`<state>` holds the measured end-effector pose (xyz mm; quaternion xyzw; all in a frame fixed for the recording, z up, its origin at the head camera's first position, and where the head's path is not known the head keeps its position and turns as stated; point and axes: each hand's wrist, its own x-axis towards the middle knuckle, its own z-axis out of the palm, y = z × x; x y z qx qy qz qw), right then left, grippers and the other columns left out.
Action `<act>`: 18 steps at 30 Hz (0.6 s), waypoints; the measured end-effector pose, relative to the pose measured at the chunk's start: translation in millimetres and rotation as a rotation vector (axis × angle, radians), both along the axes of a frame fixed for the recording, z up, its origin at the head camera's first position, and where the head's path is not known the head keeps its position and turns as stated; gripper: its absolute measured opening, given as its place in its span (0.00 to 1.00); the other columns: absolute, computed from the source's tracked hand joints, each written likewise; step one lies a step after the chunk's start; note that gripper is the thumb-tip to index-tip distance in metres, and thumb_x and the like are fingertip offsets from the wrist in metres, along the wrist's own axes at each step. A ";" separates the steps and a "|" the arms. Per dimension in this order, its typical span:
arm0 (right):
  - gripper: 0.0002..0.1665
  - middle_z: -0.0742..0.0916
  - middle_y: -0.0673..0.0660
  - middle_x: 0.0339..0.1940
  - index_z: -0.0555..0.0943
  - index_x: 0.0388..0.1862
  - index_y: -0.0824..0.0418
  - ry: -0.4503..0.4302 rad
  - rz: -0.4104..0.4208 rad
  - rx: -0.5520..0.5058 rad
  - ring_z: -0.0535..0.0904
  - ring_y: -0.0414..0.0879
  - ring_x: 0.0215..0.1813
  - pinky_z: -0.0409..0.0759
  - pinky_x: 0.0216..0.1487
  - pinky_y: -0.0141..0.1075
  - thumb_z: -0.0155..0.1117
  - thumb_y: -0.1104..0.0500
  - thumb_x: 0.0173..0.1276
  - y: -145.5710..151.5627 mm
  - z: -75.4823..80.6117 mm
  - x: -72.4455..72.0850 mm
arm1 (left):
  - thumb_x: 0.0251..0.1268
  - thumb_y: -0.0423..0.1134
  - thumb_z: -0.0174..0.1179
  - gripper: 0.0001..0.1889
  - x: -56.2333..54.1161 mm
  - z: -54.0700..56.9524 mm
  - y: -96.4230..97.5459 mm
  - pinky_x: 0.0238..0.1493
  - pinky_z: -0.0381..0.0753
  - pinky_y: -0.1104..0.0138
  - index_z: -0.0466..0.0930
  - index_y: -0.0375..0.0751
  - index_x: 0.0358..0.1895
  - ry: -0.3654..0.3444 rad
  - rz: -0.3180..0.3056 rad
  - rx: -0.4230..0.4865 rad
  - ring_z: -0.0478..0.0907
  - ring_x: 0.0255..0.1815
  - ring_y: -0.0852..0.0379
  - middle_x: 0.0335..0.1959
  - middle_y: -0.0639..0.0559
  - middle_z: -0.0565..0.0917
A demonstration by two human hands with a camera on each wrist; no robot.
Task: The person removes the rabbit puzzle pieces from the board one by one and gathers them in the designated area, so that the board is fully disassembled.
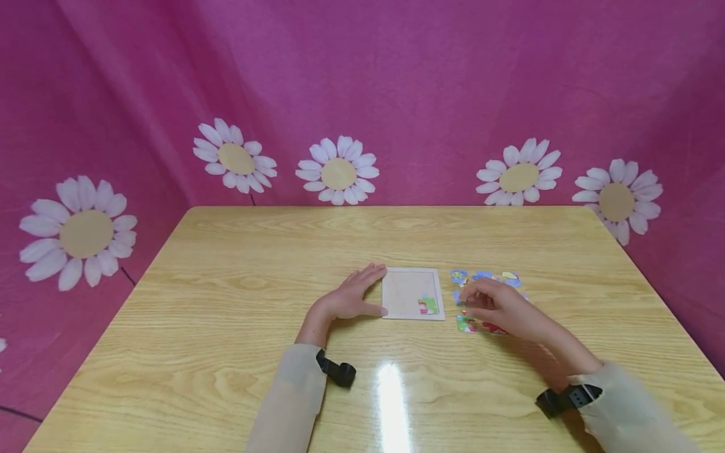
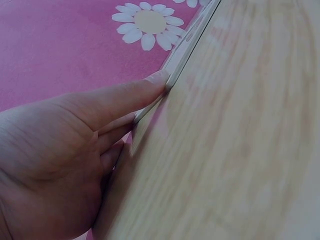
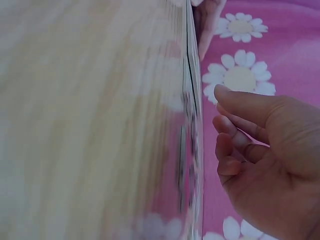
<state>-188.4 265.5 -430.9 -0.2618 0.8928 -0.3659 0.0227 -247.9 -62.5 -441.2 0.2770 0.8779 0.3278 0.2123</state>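
A pale square puzzle frame (image 1: 410, 270) lies flat on the wooden table, with a green, red and white jigsaw piece (image 1: 432, 306) set in its near right corner. My left hand (image 1: 354, 296) rests at the frame's left side, fingers stretched toward the far corner. In the left wrist view the thumb (image 2: 135, 95) presses the near corner. Hovering over several loose colourful jigsaw pieces (image 1: 466, 323), right of the frame, is my right hand (image 1: 504, 308). Its fingers (image 3: 227, 142) are loosely bent and apart from the thumb, with nothing between them; it hides part of the pieces.
The wood-grain table (image 1: 255, 251) reaches back to a pink curtain (image 1: 396, 94) printed with white daisies. A glare strip shines on the table in front of the frame. Both wrists wear black straps (image 1: 569, 399) with small cameras.
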 end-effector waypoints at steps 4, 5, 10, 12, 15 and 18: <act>0.12 0.81 0.50 0.34 0.80 0.46 0.62 -0.030 0.002 0.016 0.70 0.33 0.33 0.73 0.31 0.27 0.69 0.63 0.63 -14.6 0.1 -8.6 | 0.64 0.47 0.64 0.44 -0.1 0.4 -0.1 0.83 0.34 0.56 0.49 0.46 0.79 0.001 0.004 -0.002 0.35 0.84 0.53 0.82 0.53 0.47; 0.13 0.81 0.51 0.34 0.80 0.46 0.62 -0.028 0.008 0.021 0.70 0.33 0.32 0.73 0.31 0.27 0.69 0.63 0.63 -18.4 -0.2 -11.0 | 0.64 0.47 0.64 0.44 -0.4 0.2 -0.2 0.84 0.34 0.56 0.49 0.47 0.79 0.001 0.005 -0.004 0.35 0.84 0.53 0.82 0.53 0.47; 0.15 0.81 0.55 0.37 0.80 0.48 0.63 -0.064 0.042 0.048 0.71 0.36 0.35 0.74 0.34 0.27 0.69 0.62 0.64 -36.8 -0.7 -22.4 | 0.64 0.47 0.64 0.45 -0.3 0.0 -0.2 0.84 0.34 0.57 0.48 0.49 0.79 -0.005 0.016 -0.012 0.36 0.84 0.55 0.82 0.54 0.47; 0.15 0.82 0.56 0.39 0.80 0.49 0.63 -0.089 0.046 0.065 0.72 0.38 0.37 0.74 0.36 0.27 0.68 0.62 0.64 -42.5 -0.9 -26.1 | 0.64 0.47 0.64 0.44 -0.5 -0.5 0.0 0.84 0.34 0.57 0.48 0.48 0.79 -0.002 0.015 -0.012 0.36 0.84 0.54 0.82 0.54 0.47; 0.15 0.81 0.56 0.39 0.80 0.49 0.63 -0.094 0.057 0.105 0.71 0.41 0.37 0.73 0.35 0.27 0.68 0.62 0.64 -47.1 -1.7 -30.6 | 0.64 0.47 0.64 0.44 -0.5 -0.7 0.1 0.84 0.34 0.57 0.48 0.48 0.79 0.002 0.009 -0.006 0.36 0.84 0.54 0.82 0.54 0.47; 0.14 0.80 0.55 0.36 0.80 0.48 0.63 -0.092 0.069 0.126 0.70 0.40 0.35 0.72 0.34 0.27 0.68 0.63 0.64 -48.9 -3.0 -33.4 | 0.64 0.47 0.64 0.44 -0.3 0.1 -0.2 0.83 0.34 0.56 0.48 0.47 0.79 0.002 0.003 -0.001 0.36 0.84 0.53 0.82 0.53 0.47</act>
